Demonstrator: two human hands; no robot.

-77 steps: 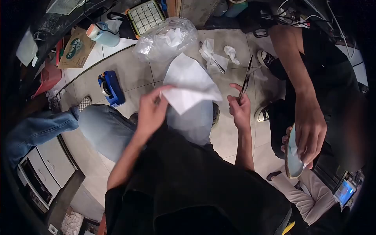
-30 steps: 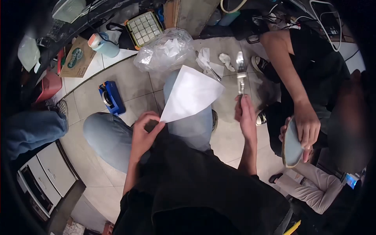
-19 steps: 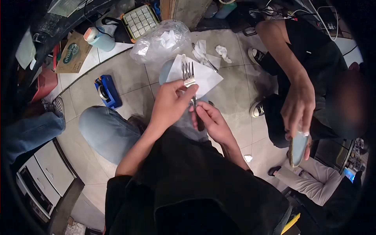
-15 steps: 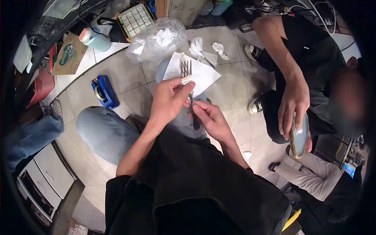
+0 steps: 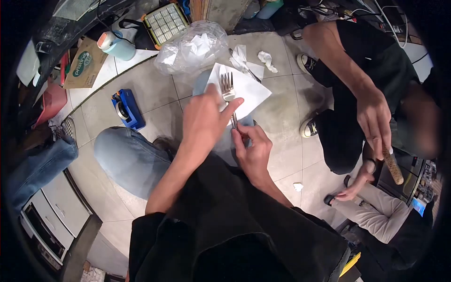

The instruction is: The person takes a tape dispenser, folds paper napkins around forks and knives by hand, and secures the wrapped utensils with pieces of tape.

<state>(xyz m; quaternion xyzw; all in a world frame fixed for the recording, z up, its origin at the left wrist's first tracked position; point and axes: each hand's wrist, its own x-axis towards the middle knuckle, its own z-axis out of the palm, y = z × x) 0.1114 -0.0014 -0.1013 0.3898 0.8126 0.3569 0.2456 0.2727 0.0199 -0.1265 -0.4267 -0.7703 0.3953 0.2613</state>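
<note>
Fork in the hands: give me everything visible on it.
The fork is shiny, silver-coloured and looks metal, with four slim tines on a rounded head and a narrow neck. The tines point away from the person, over the white paper; contact with it can't be judged. The right hand grips the handle, hiding its end. The left hand lays its thumb across the neck; its blurred fingers leave the grip unclear. No bend shows in the visible part.

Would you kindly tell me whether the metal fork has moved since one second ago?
Yes, the metal fork has moved leftward in view, nearer the blue tape dispenser.
</note>
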